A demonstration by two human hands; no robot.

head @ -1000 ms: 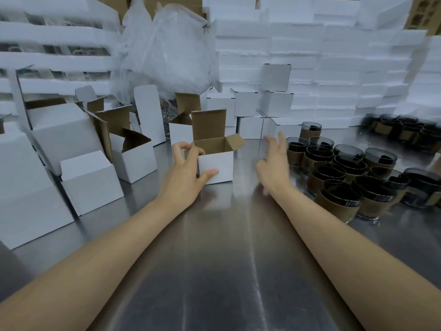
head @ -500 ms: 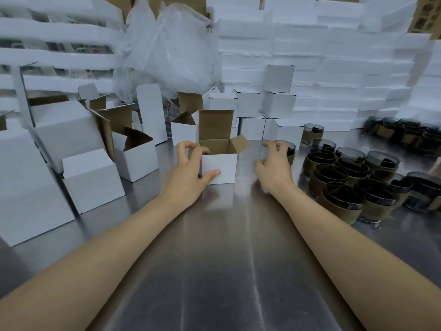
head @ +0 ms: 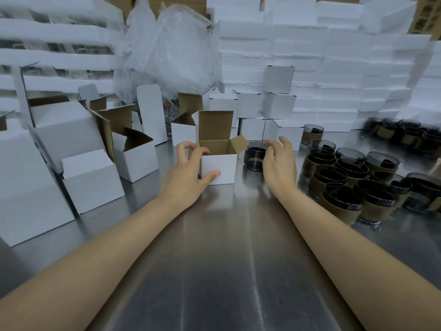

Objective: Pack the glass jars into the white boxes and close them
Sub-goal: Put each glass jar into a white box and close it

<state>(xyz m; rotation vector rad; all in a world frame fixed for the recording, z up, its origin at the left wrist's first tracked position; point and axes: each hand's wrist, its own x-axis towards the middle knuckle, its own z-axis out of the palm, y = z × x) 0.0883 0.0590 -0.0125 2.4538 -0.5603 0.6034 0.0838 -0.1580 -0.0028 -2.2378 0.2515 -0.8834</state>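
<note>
White box (head: 218, 167), top open, is pinched by the left hand (head: 188, 173) – the jar (head: 255, 156) is gripped upright by the right hand (head: 279, 163), just right of it.

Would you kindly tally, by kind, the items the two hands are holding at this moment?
Open white box, in left hand: 1
Glass jar, in right hand: 1
Total: 2
</note>
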